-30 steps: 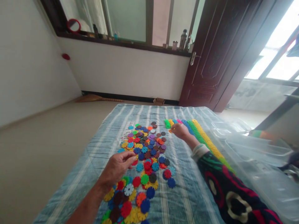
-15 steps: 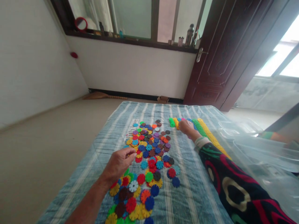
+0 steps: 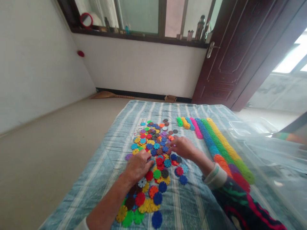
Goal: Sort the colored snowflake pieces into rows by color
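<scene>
Loose, notched plastic discs [image 3: 157, 198] in many colours lie spread over the striped cloth. My left hand [image 3: 137, 166] rests low over the left side of the spread, fingers bent and close together; whatever they hold is hidden. Across from it, my right hand [image 3: 184, 147] reaches in from the right, fingers stretched towards brown and purple discs, and I see no disc clearly held. Right of that hand lie rows of stacked discs: a yellow-green row [image 3: 224, 143], a green row [image 3: 217, 140], a blue row [image 3: 203, 131], a pink row [image 3: 196, 127] and short yellow, blue and green ones.
Clear plastic boxes [image 3: 275, 150] stand along the right side. The striped cloth [image 3: 110, 150] covers the table up to its far edge. Beyond are a dark red door [image 3: 220, 64], a window sill with a flask [image 3: 200, 28] and a broom [image 3: 105, 95] on the floor.
My right hand has come back from the short rows to the loose discs, uncovering the pink and blue rows. My left hand has shifted right, over the discs. The view has turned slightly.
</scene>
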A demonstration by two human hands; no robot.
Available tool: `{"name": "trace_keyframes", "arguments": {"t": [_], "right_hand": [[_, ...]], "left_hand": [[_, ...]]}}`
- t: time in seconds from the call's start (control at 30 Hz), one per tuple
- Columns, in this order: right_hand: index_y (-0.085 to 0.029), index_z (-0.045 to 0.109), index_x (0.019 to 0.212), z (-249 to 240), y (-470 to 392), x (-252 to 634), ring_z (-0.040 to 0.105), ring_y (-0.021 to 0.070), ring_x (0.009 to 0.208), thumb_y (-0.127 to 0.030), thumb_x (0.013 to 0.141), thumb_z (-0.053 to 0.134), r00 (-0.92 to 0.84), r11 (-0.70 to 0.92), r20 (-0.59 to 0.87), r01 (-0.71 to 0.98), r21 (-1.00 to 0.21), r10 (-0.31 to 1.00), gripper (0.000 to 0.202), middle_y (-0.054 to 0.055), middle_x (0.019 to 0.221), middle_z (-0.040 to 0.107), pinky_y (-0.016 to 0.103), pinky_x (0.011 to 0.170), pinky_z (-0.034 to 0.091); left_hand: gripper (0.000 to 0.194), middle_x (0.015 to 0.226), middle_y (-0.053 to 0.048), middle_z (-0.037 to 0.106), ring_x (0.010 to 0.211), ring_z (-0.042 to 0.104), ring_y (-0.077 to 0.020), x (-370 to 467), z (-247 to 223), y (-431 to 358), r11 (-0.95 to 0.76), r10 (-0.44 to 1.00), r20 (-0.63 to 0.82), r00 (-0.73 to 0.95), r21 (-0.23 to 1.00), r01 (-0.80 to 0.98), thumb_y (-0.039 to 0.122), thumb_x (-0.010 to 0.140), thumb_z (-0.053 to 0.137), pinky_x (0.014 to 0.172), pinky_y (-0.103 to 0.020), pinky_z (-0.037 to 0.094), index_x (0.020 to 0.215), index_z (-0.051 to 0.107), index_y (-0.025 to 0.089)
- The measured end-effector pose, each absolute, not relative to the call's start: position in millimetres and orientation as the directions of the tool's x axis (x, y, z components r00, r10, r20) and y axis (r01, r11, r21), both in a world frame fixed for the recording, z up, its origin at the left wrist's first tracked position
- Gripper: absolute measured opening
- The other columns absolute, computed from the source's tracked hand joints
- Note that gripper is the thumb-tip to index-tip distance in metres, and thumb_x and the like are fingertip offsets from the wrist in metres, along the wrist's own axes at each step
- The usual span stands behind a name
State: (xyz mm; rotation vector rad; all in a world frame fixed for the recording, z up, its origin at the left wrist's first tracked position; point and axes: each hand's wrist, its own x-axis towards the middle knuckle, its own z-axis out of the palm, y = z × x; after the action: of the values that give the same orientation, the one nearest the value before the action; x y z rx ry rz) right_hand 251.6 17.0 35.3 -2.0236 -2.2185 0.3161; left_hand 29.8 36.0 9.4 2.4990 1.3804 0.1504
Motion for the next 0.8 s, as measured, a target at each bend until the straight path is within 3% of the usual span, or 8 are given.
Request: {"name": "trace_keyframes", "arguments": {"t": [0.1, 0.2, 0.37, 0.8], "right_hand": [[-0.027, 0.072, 0.096, 29.1, -6.5, 234.5, 0.066, 0.0202, 0.088, -0.032, 0.084, 0.058, -0.174, 0.157, -0.031, 0.942, -0.297, 0.984, 0.02, 0.004, 0.091, 0.073, 0.026, 0.068, 0.04], [-0.027, 0.069, 0.105, 23.3, -18.2, 225.7, 0.065, 0.022, 0.092, -0.03, 0.082, 0.06, -0.222, 0.198, -0.053, 0.939, -0.28, 0.974, 0.025, 0.005, 0.098, 0.073, 0.027, 0.071, 0.04], [-0.022, 0.069, 0.095, 19.0, -21.4, 222.1, 0.066, 0.0223, 0.088, -0.023, 0.082, 0.058, -0.24, 0.222, -0.087, 0.958, -0.183, 0.967, 0.017, 0.007, 0.093, 0.073, 0.028, 0.072, 0.04], [-0.02, 0.063, 0.097, 14.5, -24.1, 224.8, 0.064, 0.0205, 0.079, -0.023, 0.079, 0.058, -0.184, 0.168, -0.073, 0.969, -0.184, 0.98, 0.019, 0.007, 0.084, 0.071, 0.027, 0.066, 0.034]], "left_hand": [[0.018, 0.091, -0.007, 0.06, 0.085, 0.059, -0.0196, 32.5, 11.4, 32.5, -0.49, 0.849, -0.072, 0.524, 0.262, 0.831, 0.034, 0.084, 0.052, 0.074, -0.028, 0.043, 0.083, 0.063, 0.019], [0.014, 0.091, -0.005, 0.06, 0.086, 0.059, -0.0185, 32.1, 9.2, 31.9, -0.495, 0.842, -0.076, 0.533, 0.283, 0.822, 0.029, 0.083, 0.053, 0.075, -0.027, 0.042, 0.084, 0.063, 0.02], [0.01, 0.088, -0.005, 0.059, 0.083, 0.058, -0.0182, 30.2, 4.1, 33.1, -0.508, 0.83, -0.068, 0.553, 0.317, 0.801, 0.026, 0.081, 0.053, 0.074, -0.028, 0.041, 0.08, 0.061, 0.019], [0.004, 0.075, -0.001, 0.059, 0.072, 0.054, -0.0163, 26.5, 5.7, 31.5, -0.505, 0.811, -0.101, 0.577, 0.377, 0.776, 0.022, 0.073, 0.053, 0.066, -0.026, 0.037, 0.069, 0.052, 0.02]]}}
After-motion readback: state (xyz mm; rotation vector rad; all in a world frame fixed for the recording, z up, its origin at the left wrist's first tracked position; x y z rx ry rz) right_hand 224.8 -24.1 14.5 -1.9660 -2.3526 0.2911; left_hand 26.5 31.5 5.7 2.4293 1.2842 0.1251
